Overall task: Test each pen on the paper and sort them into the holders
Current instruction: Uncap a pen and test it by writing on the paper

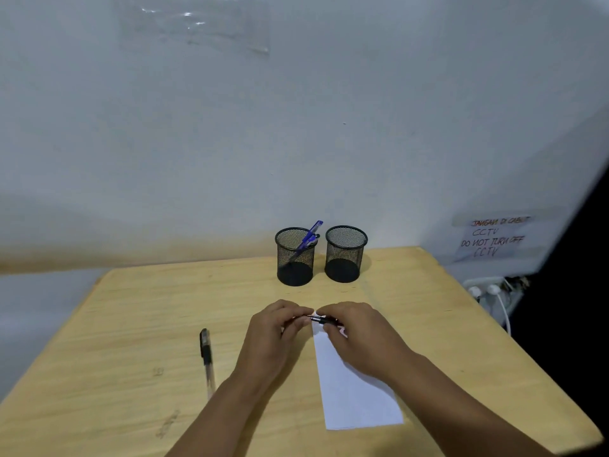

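- Left hand [275, 328] and right hand [357, 331] both pinch a dark pen [319, 319] over the paper [356, 400].
- A black-capped pen [206, 354] lies left of them on the table [131, 324].
- Behind stand two mesh holders; the left holder [294, 258] has blue pens [309, 237], beside the right holder [345, 255].

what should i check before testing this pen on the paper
1. Pen held by both hands, left hand and right hand: ok.
2. Cap off, tip bare: cannot tell, fingers hide it.
3. Paper flat on the table, under the hands: ok.
4. Both holders upright: left holder with blue pens, right holder: ok.
5. Black pen lies apart, left of the hands: ok.
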`<state>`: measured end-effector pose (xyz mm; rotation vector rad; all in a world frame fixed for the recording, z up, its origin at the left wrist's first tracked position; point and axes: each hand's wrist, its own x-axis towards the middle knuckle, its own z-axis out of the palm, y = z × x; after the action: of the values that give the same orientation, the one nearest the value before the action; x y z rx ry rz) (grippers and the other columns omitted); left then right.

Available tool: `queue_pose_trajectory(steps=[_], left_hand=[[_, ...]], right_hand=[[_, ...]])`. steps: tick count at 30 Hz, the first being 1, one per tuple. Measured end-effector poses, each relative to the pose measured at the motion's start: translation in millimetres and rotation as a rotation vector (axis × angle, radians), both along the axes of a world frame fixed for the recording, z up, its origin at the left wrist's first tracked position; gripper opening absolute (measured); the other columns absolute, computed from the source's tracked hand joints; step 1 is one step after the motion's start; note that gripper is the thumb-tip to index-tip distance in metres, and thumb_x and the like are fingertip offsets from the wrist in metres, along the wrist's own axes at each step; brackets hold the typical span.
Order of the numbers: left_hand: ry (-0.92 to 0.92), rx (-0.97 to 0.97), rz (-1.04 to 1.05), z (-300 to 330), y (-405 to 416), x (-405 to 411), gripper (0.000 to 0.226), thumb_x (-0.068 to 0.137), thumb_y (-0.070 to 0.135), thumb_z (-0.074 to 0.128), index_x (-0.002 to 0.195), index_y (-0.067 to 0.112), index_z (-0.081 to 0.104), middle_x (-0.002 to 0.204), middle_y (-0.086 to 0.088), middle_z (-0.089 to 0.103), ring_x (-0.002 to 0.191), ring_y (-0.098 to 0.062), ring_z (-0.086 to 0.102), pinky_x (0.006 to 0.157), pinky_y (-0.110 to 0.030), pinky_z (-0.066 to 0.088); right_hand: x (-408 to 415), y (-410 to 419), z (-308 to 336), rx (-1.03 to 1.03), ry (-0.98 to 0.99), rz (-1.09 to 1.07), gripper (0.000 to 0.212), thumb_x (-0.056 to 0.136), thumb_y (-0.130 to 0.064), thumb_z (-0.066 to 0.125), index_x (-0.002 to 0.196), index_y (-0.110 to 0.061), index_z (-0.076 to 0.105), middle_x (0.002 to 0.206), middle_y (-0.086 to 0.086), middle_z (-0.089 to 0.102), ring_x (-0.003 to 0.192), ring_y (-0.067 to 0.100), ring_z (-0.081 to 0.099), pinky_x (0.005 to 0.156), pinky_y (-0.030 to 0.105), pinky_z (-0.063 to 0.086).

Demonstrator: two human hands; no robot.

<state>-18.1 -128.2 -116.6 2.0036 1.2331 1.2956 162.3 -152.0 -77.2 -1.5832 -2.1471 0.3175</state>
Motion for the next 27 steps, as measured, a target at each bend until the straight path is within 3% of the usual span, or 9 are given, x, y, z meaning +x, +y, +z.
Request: queue_pose_trajectory(steps=[5, 12, 17, 20, 22, 25, 27], left_hand=[[-0.131, -0.086, 0.01, 5.8, 3.6, 10.1, 0.021, 0.088, 0.01, 0.07, 0.09, 0.03, 0.077, 0.091, 0.018, 0.071, 0.091, -0.004, 0.066, 0.075, -0.013, 0.047], [-0.166, -0.192, 0.006, 5.8, -6.5, 12.3, 0.023, 0.088, 0.007, 0.067, 0.086, 0.028, 0.077, 0.088, 0.014, 0.072, 0.088, -0.008, 0.068, 0.075, -0.025, 0.052], [-0.209, -0.197, 0.023, 9.0, -8.0, 12.2, 0.026, 0.088, 0.008, 0.068, 0.086, 0.032, 0.077, 0.089, 0.014, 0.072, 0.089, -0.007, 0.067, 0.075, -0.023, 0.052], [-0.193, -0.16, 0.13, 8.5, -7.2, 15.5, 0.022, 0.088, 0.011, 0.069, 0.087, 0.032, 0.076, 0.088, 0.017, 0.07, 0.087, -0.006, 0.065, 0.071, -0.016, 0.048], [-0.194, -0.133, 0.249, 6.1, -2.4, 13.1, 0.019, 0.086, 0.013, 0.07, 0.087, 0.032, 0.074, 0.088, 0.018, 0.067, 0.084, -0.006, 0.063, 0.067, -0.011, 0.044], [-0.125, -0.123, 0.339, 0.5, 4.3, 7.0, 0.013, 0.085, 0.02, 0.072, 0.088, 0.033, 0.073, 0.087, 0.017, 0.063, 0.08, -0.007, 0.057, 0.065, -0.014, 0.042], [-0.04, -0.164, 0.363, -2.3, 5.3, 7.9, 0.009, 0.084, 0.025, 0.07, 0.087, 0.033, 0.072, 0.087, 0.018, 0.062, 0.08, -0.003, 0.056, 0.065, -0.018, 0.044]], right_hand=[[3.0, 6.0, 2.7, 0.03, 0.122, -0.039, 0.021, 0.091, -0.036, 0.057, 0.104, -0.03, 0.073, 0.093, -0.013, 0.074, 0.083, 0.005, 0.064, 0.072, 0.026, 0.054], [0.7, -3.4, -10.0, -0.01, 0.094, -0.137, 0.022, 0.089, -0.051, 0.051, 0.104, -0.041, 0.064, 0.086, -0.02, 0.07, 0.083, 0.006, 0.062, 0.063, 0.031, 0.054], [3.2, 2.8, 0.3, -0.059, 0.127, -0.105, 0.022, 0.089, -0.048, 0.056, 0.105, -0.04, 0.069, 0.091, -0.018, 0.072, 0.085, 0.004, 0.065, 0.069, 0.032, 0.056], [9.7, 5.9, -1.3, -0.113, 0.296, -0.101, 0.025, 0.093, -0.026, 0.059, 0.112, -0.031, 0.073, 0.105, -0.016, 0.073, 0.095, -0.001, 0.064, 0.082, 0.014, 0.052], [17.4, 8.5, -2.8, -0.16, 0.433, -0.18, 0.037, 0.095, -0.014, 0.052, 0.125, -0.029, 0.066, 0.115, -0.014, 0.069, 0.095, -0.004, 0.062, 0.079, 0.003, 0.045], [26.1, 10.2, -1.7, -0.269, 0.802, -0.26, 0.048, 0.097, -0.004, 0.047, 0.133, -0.033, 0.057, 0.103, 0.003, 0.067, 0.075, 0.008, 0.065, 0.076, 0.019, 0.058], [28.4, 10.3, -2.7, -0.266, 0.951, -0.29, 0.048, 0.096, -0.003, 0.054, 0.13, -0.036, 0.058, 0.099, 0.009, 0.068, 0.076, 0.017, 0.071, 0.078, 0.033, 0.062]])
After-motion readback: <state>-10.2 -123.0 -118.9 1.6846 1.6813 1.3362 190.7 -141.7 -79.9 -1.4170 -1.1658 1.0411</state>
